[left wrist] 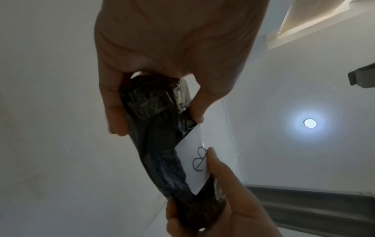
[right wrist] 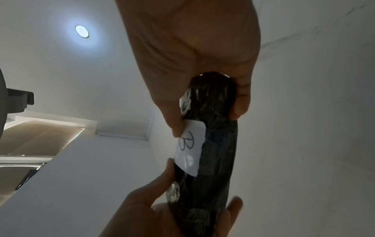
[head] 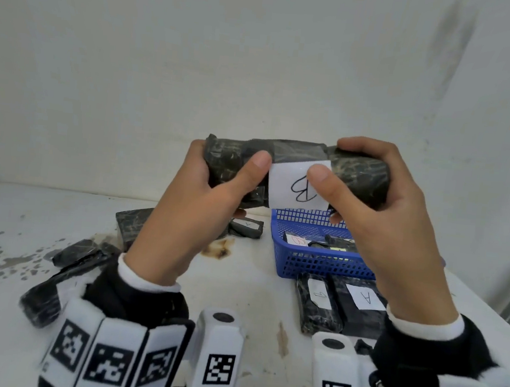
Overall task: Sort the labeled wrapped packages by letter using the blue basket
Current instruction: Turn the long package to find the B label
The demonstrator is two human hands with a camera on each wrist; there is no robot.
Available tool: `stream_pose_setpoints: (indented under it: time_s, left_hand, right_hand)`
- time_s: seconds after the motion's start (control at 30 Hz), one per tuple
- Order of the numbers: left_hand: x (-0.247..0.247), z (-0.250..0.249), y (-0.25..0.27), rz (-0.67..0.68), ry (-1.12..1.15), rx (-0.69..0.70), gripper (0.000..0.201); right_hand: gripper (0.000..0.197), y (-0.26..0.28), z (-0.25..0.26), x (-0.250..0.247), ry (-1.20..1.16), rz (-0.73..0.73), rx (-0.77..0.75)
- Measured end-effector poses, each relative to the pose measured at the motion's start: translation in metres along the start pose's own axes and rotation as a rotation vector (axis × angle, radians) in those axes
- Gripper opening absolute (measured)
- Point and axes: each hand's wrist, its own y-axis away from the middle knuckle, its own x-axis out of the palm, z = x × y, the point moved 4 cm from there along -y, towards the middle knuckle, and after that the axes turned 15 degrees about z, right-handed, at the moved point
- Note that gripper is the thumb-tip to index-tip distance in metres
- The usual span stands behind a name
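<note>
A long black wrapped package (head: 298,172) with a white label (head: 299,186) marked "B" is held level in the air above the table. My left hand (head: 211,183) grips its left end and my right hand (head: 368,191) grips its right end, both thumbs pressed beside the label. The same package (left wrist: 162,152) shows in the left wrist view and again, as the package (right wrist: 213,144), in the right wrist view. Below it the blue basket (head: 318,260) stands on the table with a few wrapped packages inside.
Two labeled packages lie in front of the basket, one marked "A" (head: 361,298). More black packages (head: 81,255) lie at the left and one small package (head: 246,226) lies behind my left hand. A white wall rises behind the stained white table (head: 253,301).
</note>
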Motion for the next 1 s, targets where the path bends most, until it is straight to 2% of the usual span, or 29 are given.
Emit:
stream_pose_setpoints:
  time_s: [0.13,0.2,0.33,0.47,0.63,0.73,0.83,0.93,1.0]
  left_hand:
    - [0.002,-0.002,0.0,0.049,0.02,-0.049,0.046]
    - [0.0,-0.002,0.0,0.05,0.03,-0.045,0.036]
    - [-0.003,-0.003,-0.003,0.059,0.139,-0.009,0.043]
    - [-0.005,-0.004,-0.004,0.045,0.227,0.019,0.031]
    - [-0.004,-0.005,-0.003,0.004,0.213,0.027,0.027]
    - [-0.003,-0.005,-0.001,-0.001,0.192,0.032,0.019]
    - [-0.004,-0.004,-0.001,-0.019,0.127,0.039,0.006]
    - [-0.003,-0.005,0.0,-0.014,0.1,0.059,0.002]
    - [-0.002,-0.006,0.0,0.039,0.088,0.065,0.017]
  right_hand:
    - [0.058,0.0,0.001,-0.002,-0.016,-0.003,-0.014]
    - [0.054,-0.001,0.001,-0.003,-0.031,0.013,-0.01]
    - [0.042,-0.003,-0.004,-0.005,-0.141,0.057,0.018]
    - [0.025,-0.004,-0.006,-0.008,-0.23,0.063,0.022]
    - [0.011,-0.003,-0.002,-0.006,-0.205,0.088,0.009]
    - [0.019,-0.002,0.0,-0.003,-0.156,0.107,0.021]
    - [0.01,-0.001,-0.001,0.0,-0.116,0.13,0.027]
    - [0.021,0.0,-0.003,0.004,-0.076,0.177,0.054]
    - [0.02,0.0,-0.005,0.004,-0.028,0.194,0.07]
